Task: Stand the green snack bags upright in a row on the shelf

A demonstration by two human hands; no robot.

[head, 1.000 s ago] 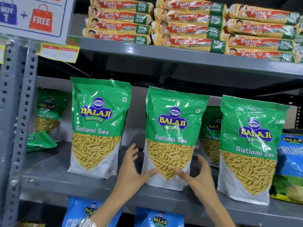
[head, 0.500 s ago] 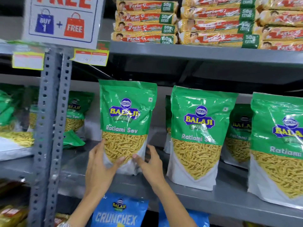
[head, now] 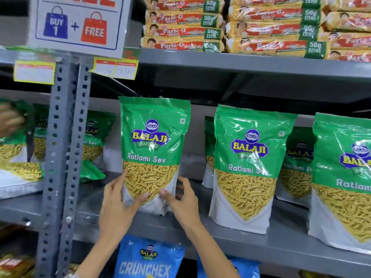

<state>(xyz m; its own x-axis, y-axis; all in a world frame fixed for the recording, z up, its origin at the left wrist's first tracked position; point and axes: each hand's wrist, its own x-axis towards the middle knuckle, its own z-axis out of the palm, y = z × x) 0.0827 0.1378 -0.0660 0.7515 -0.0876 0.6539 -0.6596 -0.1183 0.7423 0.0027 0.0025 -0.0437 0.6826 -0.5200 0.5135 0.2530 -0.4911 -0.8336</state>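
Grey steel shelving fills my view, and the middle shelf (head: pixel 230 235) carries the green snack bags along its near edge. I see the left hand (head: pixel 116 205) and right hand (head: pixel 181 201) clasped on the lower corners of the leftmost front bag (head: pixel 153 145), thumbs pressed against its printed face and fingers wrapped behind, so both hands are closed on that one bag. It stands with its long axis vertical, sealed top edge up, label facing me, base on the shelf just short of the near lip. To its right, with a clear gap between, a second bag (head: pixel 250 157) stands upright too, and a third (head: pixel 345 173) stands farther right, cut off by the frame edge. More green bags (head: pixel 299 163) stand behind them toward the far wall (partly hidden, so I cannot count them). Left of the held bag there is bare shelf up to the perforated upright post (head: pixel 66 149), with a small green bag (head: pixel 91 174) lying flat beyond it. Above the bag tops I see open room below the upper shelf (head: pixel 241 65), which holds stacked biscuit packs (head: pixel 183 27). Below the near lip hangs a blue Crunchex bag (head: pixel 149 259).
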